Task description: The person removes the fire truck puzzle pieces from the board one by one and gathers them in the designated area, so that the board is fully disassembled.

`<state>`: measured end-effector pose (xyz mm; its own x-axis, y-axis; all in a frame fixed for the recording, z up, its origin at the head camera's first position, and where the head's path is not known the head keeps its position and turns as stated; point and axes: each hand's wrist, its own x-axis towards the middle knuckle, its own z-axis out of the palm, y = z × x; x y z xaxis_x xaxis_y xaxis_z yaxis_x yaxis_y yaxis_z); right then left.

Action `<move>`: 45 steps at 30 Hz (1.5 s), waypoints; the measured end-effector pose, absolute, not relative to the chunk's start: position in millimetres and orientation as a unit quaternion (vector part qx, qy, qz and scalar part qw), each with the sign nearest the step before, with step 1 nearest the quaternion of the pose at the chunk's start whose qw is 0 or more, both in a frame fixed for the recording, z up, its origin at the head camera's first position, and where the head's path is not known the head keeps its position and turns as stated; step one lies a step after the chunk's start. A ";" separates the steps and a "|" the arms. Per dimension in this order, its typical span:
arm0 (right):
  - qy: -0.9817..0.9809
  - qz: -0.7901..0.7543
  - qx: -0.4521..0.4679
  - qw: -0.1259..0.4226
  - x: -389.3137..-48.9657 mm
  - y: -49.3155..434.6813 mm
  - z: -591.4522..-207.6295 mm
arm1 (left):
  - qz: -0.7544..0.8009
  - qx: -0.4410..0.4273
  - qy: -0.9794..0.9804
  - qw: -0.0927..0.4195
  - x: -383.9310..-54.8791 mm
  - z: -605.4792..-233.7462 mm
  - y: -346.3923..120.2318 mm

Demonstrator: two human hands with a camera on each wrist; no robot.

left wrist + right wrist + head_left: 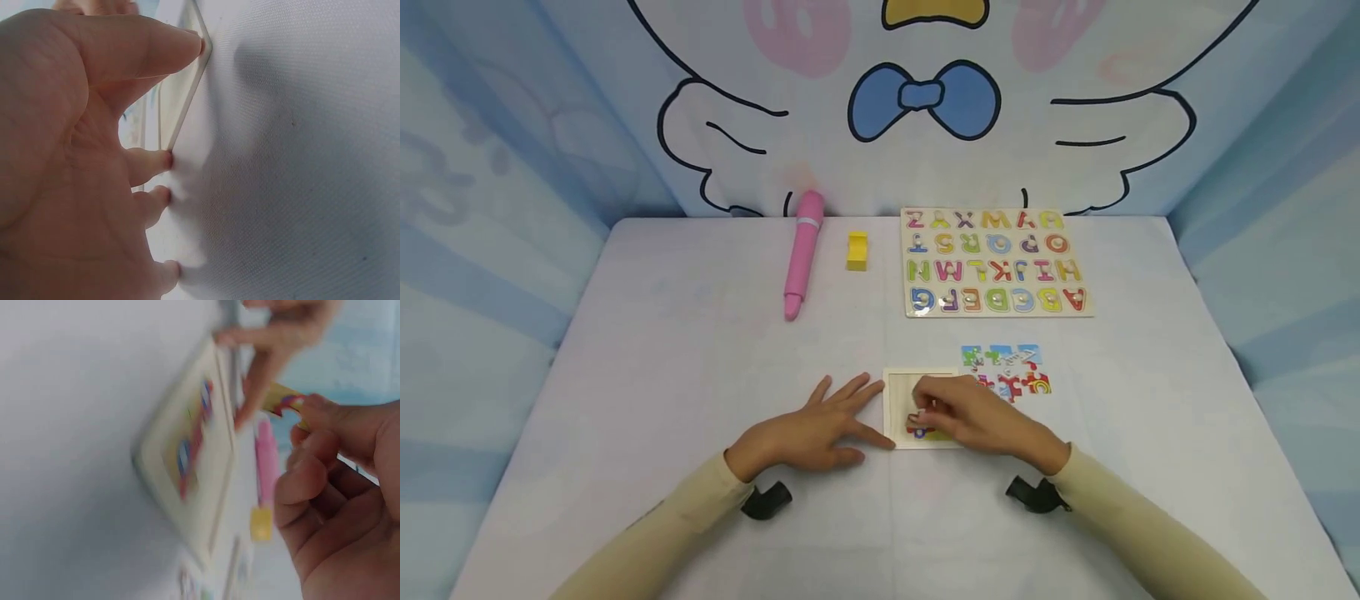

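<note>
A small pale puzzle frame [898, 392] lies on the table, with some joined picture pieces [187, 447] along its near side. My right hand [981, 417] is over the frame. Between thumb and fingertips it pinches a jigsaw piece [279, 400], yellow with red and blue, raised off the frame in the right wrist view. My left hand [823, 429] lies spread at the frame's left side. In the left wrist view, its thumb [181, 50] touches the frame edge, while other fingertips reach down at the edge and tabletop. Loose jigsaw pieces [1011, 385] lie right of the frame, partly behind my right hand.
Behind the frame lies a wooden alphabet board [997, 263] with colourful letters. A pink pen-shaped object [803, 257] and a small yellow block [857, 252] are at the back, left of the board. White cloth covers the table [685, 333].
</note>
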<state>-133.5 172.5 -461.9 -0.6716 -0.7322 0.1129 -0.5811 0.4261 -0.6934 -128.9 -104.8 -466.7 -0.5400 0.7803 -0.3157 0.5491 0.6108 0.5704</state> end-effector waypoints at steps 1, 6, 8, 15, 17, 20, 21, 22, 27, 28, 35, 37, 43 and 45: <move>0.842 -0.368 -0.380 0.103 -135.0 181.2 -459.7 | 0.206 0.388 0.853 0.280 -128.6 -466.8 -104.3; 0.870 -0.341 -0.321 0.153 -139.3 225.1 -455.4 | 0.205 0.375 0.858 0.284 -127.0 -466.8 -102.4; 0.876 -0.329 -0.303 0.181 -139.3 237.6 -457.1 | 0.203 0.373 0.860 0.284 -126.7 -466.7 -102.4; 0.888 -0.306 -0.291 0.182 -136.9 249.9 -465.5 | 0.210 0.385 0.854 0.279 -127.2 -466.2 -104.3; 0.897 -0.290 -0.292 0.158 -137.0 247.8 -466.3 | 0.213 0.390 0.852 0.277 -127.5 -466.6 -104.8; 0.911 -0.264 -0.290 0.126 -137.8 244.6 -466.0 | 0.215 0.393 0.851 0.276 -127.9 -467.5 -105.3; 0.914 -0.257 -0.290 0.119 -138.3 243.7 -465.7 | 0.216 0.392 0.851 0.276 -128.0 -467.8 -105.4; 0.918 -0.249 -0.288 0.114 -138.7 243.0 -465.4 | 0.216 0.391 0.851 0.276 -128.0 -468.2 -105.4; 0.927 -0.218 -0.280 0.121 -139.6 240.4 -463.3 | 0.220 0.387 0.851 0.278 -128.1 -470.1 -105.1; 0.929 -0.212 -0.277 0.123 -139.2 239.8 -463.0 | 0.220 0.387 0.852 0.277 -128.1 -470.5 -104.9; 0.941 -0.181 -0.265 0.109 -135.0 237.5 -465.1 | 0.219 0.385 0.853 0.276 -128.0 -470.2 -104.3; 0.943 -0.177 -0.262 0.103 -134.4 236.9 -466.4 | 0.219 0.385 0.853 0.276 -127.9 -469.6 -104.4; 0.947 -0.185 -0.244 0.097 -132.5 235.6 -468.5 | 0.218 0.384 0.854 0.276 -128.1 -469.4 -104.2; 0.947 -0.188 -0.242 0.094 -132.3 235.3 -469.0 | 0.218 0.383 0.855 0.275 -128.1 -469.8 -104.1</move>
